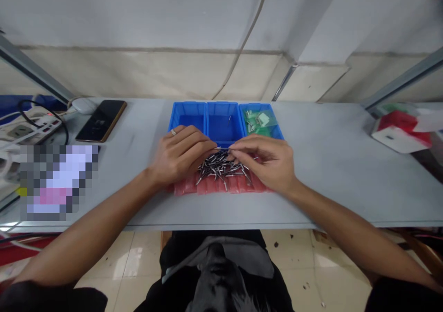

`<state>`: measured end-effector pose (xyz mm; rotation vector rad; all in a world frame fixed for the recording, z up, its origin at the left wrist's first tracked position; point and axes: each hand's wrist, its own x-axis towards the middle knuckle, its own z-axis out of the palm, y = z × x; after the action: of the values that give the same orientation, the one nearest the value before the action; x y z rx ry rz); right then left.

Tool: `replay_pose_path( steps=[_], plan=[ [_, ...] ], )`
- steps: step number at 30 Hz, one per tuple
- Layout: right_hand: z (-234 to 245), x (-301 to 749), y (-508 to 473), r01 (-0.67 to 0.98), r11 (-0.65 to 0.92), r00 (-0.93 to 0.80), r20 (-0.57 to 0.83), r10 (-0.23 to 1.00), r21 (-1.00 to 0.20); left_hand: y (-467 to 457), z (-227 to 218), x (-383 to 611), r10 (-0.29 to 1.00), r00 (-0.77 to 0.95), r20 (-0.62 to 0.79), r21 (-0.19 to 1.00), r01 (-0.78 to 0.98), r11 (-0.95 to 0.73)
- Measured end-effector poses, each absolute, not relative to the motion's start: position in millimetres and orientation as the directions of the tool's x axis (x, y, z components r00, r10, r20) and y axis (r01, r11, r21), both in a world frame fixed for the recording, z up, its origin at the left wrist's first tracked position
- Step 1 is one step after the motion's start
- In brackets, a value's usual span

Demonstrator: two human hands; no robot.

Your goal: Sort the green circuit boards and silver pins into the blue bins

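My left hand [180, 157] and my right hand [268, 160] meet over a pile of small metal pins [221, 169] lying on a red sheet [214, 186]. Both hands have fingers pinched together, and their fingertips hold a thin metal pin [224, 148] between them. A ring sits on one finger of my left hand. Just beyond the hands stand three blue bins [207, 110]; the right one holds green bagged parts [259, 120], the middle one holds a single pin.
A dark phone [101, 120] lies at the back left of the grey table [328, 173], near a power strip [29, 127] with cables. A red and white box [398, 129] sits at the right. A blurred patch covers something at the left.
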<state>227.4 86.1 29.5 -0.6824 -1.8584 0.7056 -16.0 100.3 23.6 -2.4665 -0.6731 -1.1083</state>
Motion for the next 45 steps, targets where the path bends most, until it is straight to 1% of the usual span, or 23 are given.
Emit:
replay_pose_path(
  steps=[2,6,8,11,17,21,25,27,29,30,31,32,33,35,36,37,38,39,45],
  plan=[
    [29,228,85,0.126,0.639,-0.327,0.576,0.749,-0.759,99,23,-15,0.262,0.598,0.758,-0.136,0.537,-0.832],
    [31,225,82,-0.008,0.541,-0.285,0.521,0.805,-0.841,98,24,-14,0.27,0.605,0.749,-0.107,0.513,-0.852],
    [32,224,81,-0.059,0.515,-0.256,0.511,0.82,-0.855,98,24,-14,0.282,0.599,0.749,-0.091,0.515,-0.852],
    [33,223,80,-0.097,0.492,-0.256,0.499,0.828,-0.865,99,23,-15,0.276,0.611,0.742,-0.108,0.515,-0.85],
    [28,224,79,-0.082,0.437,-0.288,0.441,0.85,-0.896,101,23,-13,0.311,0.605,0.733,-0.066,0.518,-0.853],
    [28,223,79,-0.063,0.409,-0.304,0.408,0.861,-0.91,99,24,-11,0.31,0.621,0.72,-0.075,0.514,-0.854],
    [30,227,89,-0.008,0.361,-0.206,0.355,0.912,-0.932,99,23,-14,0.338,0.566,0.752,-0.058,0.567,-0.821],
    [31,232,96,-0.027,0.338,-0.174,0.337,0.925,-0.941,100,23,-15,0.353,0.535,0.768,-0.054,0.603,-0.796],
    [32,237,101,-0.035,0.337,-0.224,0.336,0.915,-0.941,101,22,-16,0.363,0.521,0.772,-0.054,0.623,-0.78],
    [31,239,102,0.004,0.35,-0.278,0.335,0.9,-0.937,101,22,-17,0.364,0.525,0.769,-0.059,0.626,-0.778],
    [31,241,102,0.075,0.395,-0.35,0.346,0.87,-0.916,102,22,-16,0.365,0.535,0.762,-0.067,0.625,-0.778],
    [29,242,100,0.165,0.474,-0.433,0.368,0.823,-0.865,102,22,-16,0.361,0.545,0.756,-0.076,0.622,-0.779],
    [27,242,99,0.261,0.579,-0.521,0.392,0.758,-0.772,102,22,-15,0.355,0.555,0.752,-0.087,0.619,-0.781],
    [22,240,95,0.397,0.772,-0.682,0.404,0.61,-0.496,101,22,-14,0.342,0.571,0.746,-0.109,0.611,-0.784],
    [19,239,94,0.422,0.829,-0.736,0.394,0.55,-0.367,101,22,-14,0.336,0.577,0.745,-0.118,0.609,-0.784],
    [17,237,93,0.431,0.858,-0.769,0.383,0.512,-0.28,102,22,-14,0.332,0.58,0.743,-0.124,0.608,-0.784],
    [14,236,93,0.437,0.867,-0.783,0.374,0.497,-0.238,102,23,-14,0.332,0.581,0.743,-0.127,0.609,-0.783],
    [12,236,94,0.438,0.87,-0.787,0.372,0.492,-0.224,102,23,-14,0.333,0.583,0.741,-0.127,0.609,-0.783],
    [8,238,97,0.438,0.871,-0.764,0.418,0.491,-0.224,102,22,-16,0.337,0.59,0.734,-0.131,0.61,-0.782]
  ],
)
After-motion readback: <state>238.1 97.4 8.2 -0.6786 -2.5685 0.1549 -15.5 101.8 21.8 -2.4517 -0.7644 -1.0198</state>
